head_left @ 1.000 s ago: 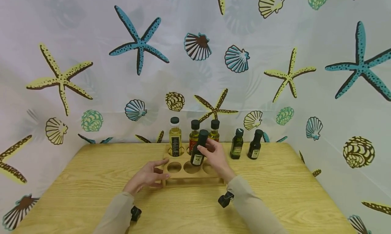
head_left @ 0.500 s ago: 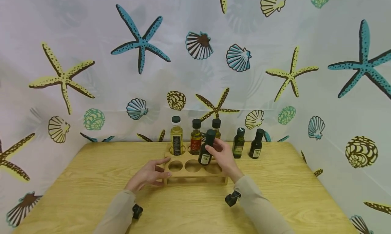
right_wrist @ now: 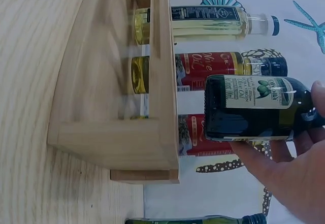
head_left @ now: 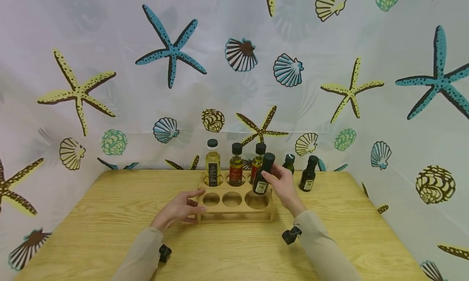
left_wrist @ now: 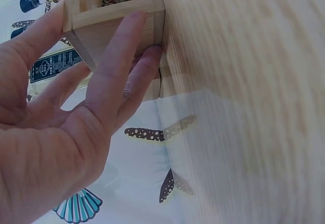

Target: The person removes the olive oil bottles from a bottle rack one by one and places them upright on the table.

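My right hand (head_left: 287, 189) holds a small dark green olive oil bottle (head_left: 261, 184) around its upper part. The bottle leans slightly, its base above the front right hole of a wooden bottle rack (head_left: 234, 209). Seen from the right wrist, the bottle's white label (right_wrist: 261, 92) shows green olives, and its base is outside the rack's top board (right_wrist: 163, 71). At the rack's left end, my left hand (head_left: 179, 209) rests with fingers extended, fingertips against the wooden end panel (left_wrist: 109, 38) in the left wrist view.
A clear bottle of yellow oil (head_left: 213, 167) and two red-labelled olive oil bottles, one in the middle (head_left: 236, 171), one at right (head_left: 254, 172), stand in the back row. Two dark bottles, one partly hidden (head_left: 289, 162), one farther right (head_left: 307, 178), stand right of the rack. A patterned curtain (head_left: 249, 89) hangs behind.
My right hand has carried the dark bottle rightward, from over the front middle hole to over the front right hole, and slightly up. My left hand has stayed at the rack's left end.
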A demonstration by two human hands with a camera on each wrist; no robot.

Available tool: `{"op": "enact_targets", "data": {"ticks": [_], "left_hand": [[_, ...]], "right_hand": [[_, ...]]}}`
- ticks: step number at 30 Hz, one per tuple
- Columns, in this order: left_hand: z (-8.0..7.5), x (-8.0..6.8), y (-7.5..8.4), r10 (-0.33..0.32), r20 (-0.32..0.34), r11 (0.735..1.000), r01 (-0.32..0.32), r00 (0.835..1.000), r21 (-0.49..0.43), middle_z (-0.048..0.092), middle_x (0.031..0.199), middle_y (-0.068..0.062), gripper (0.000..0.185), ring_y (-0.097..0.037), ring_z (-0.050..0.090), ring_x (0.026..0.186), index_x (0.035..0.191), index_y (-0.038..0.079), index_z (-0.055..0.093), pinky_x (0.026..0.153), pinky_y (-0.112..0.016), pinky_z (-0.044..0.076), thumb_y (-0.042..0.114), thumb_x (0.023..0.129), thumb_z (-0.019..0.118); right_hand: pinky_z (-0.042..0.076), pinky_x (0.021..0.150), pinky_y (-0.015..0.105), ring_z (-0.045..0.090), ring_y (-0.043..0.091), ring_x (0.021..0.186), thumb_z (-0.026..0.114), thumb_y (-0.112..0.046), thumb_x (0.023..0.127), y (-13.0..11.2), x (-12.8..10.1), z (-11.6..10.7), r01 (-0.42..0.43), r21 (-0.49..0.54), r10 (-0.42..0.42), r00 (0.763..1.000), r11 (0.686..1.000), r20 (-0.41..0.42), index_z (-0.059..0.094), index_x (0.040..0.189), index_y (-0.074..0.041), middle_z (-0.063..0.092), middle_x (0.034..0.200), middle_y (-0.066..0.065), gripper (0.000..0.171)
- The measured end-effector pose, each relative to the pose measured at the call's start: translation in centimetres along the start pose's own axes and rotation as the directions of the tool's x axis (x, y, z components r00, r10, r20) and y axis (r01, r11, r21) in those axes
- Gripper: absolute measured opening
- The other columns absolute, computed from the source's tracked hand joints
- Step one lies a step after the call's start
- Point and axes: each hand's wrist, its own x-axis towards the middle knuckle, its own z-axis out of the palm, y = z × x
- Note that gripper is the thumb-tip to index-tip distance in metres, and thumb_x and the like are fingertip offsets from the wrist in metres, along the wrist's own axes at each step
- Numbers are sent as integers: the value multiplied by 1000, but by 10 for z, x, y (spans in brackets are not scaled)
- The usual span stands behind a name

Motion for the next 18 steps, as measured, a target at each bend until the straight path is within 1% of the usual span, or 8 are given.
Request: {"op": "enact_targets", "data": {"ticks": [6, 11, 14, 18], "left_hand": [[-1, 0, -1, -6, -7, 1000, 6, 1000, 9, 46, 137, -34, 72, -38, 58, 117, 153, 15, 38, 78, -45, 61, 14, 90, 73], [1, -1, -2, -10, -3, 1000, 10, 1000, 13, 46, 137, -34, 72, -40, 57, 118, 153, 15, 37, 78, -45, 61, 14, 90, 73], [1, -1, -2, -12, -3, 1000, 12, 1000, 11, 46, 137, -34, 73, -39, 58, 118, 153, 15, 38, 78, -45, 61, 14, 90, 73], [-1, -1, -1, -12, -3, 1000, 12, 1000, 13, 46, 136, -34, 74, -37, 60, 115, 153, 16, 37, 78, -45, 61, 16, 90, 73]], "right_hand": [[50, 102, 47, 59, 30, 120, 65, -11, 95, 1, 0, -7, -36, 18, 37, 999, 999, -12, 59, 134, -1, 63, 127, 21, 40], [49, 103, 47, 58, 30, 121, 64, -14, 96, 1, -1, -13, -74, -23, 74, 997, 997, -12, 58, 135, -3, 62, 129, 19, 41], [50, 98, 42, 59, 26, 117, 64, -16, 96, 1, -1, -18, -69, -52, 68, 998, 996, -13, 59, 134, -3, 63, 128, 18, 40], [52, 92, 35, 61, 21, 108, 65, -17, 96, 0, -2, -25, -35, -81, 33, 999, 996, -24, 60, 131, -1, 63, 125, 20, 39]]}}
